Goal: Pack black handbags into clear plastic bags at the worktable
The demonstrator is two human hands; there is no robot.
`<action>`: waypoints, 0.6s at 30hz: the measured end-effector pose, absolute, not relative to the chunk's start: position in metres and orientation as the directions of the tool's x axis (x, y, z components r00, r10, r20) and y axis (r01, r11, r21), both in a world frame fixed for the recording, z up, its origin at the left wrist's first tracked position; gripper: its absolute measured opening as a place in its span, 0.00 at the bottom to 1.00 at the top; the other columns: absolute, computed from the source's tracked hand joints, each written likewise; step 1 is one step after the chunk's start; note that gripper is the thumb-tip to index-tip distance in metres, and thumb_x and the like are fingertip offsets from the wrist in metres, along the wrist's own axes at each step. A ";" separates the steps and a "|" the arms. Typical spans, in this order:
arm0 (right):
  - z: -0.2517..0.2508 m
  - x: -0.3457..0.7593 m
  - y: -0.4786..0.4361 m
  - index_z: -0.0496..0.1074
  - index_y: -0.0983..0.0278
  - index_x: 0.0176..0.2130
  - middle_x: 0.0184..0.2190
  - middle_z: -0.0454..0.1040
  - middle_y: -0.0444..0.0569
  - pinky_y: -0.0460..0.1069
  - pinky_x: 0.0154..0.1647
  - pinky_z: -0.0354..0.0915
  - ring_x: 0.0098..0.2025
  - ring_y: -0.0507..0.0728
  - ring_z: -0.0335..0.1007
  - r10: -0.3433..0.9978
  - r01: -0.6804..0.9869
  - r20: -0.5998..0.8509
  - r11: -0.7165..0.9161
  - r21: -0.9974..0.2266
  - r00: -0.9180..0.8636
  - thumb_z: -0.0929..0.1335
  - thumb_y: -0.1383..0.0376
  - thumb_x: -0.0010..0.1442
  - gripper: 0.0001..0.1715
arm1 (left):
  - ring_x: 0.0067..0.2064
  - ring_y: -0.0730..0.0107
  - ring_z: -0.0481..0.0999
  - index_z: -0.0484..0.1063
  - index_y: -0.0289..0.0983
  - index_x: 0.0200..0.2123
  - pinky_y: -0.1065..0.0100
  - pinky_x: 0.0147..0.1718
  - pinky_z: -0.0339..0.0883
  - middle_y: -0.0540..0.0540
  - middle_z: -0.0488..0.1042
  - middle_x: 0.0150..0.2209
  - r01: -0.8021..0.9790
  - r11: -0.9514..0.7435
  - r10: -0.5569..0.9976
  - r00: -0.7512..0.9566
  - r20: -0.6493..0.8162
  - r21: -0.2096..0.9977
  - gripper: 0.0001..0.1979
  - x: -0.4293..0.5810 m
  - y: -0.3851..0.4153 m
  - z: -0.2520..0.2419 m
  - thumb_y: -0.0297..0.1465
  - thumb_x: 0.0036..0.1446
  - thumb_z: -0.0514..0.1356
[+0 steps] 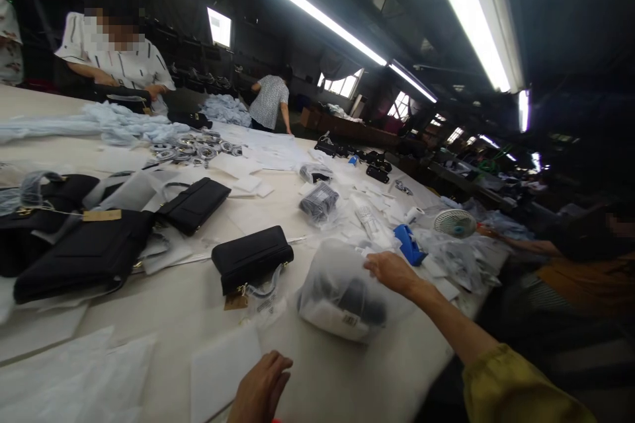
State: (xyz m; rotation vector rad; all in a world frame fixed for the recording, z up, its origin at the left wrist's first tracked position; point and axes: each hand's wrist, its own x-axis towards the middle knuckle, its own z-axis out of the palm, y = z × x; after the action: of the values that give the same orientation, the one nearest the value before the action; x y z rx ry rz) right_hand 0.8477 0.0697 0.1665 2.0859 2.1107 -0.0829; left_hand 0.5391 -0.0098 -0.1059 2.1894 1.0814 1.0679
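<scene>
My right hand reaches forward and rests on the top edge of a clear plastic bag that holds a dark item; its fingers curl over the plastic. My left hand lies near the table's front edge beside a white sheet, fingers bent and close together, with nothing seen in them. A small black purse with a tag lies just left of the bag.
More black bags and a black wallet lie at the left. A blue tape dispenser, a small fan and packed items sit beyond. Other people work at the far side and at the right edge.
</scene>
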 end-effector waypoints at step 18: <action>0.158 0.849 0.139 0.75 0.66 0.33 0.30 0.79 0.52 0.46 0.31 0.64 0.33 0.54 0.74 0.942 0.977 -0.284 -0.205 -0.055 0.181 0.64 0.64 0.61 0.13 | 0.62 0.51 0.67 0.67 0.43 0.60 0.46 0.64 0.48 0.41 0.72 0.60 0.916 -0.396 0.731 0.268 0.628 0.070 0.25 0.485 0.021 -0.161 0.29 0.59 0.51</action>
State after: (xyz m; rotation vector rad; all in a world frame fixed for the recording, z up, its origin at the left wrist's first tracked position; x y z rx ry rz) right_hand 0.8487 0.1390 0.1577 2.3033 1.8865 -0.3874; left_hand 0.4850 0.0210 -0.1609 2.7303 1.8437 1.0385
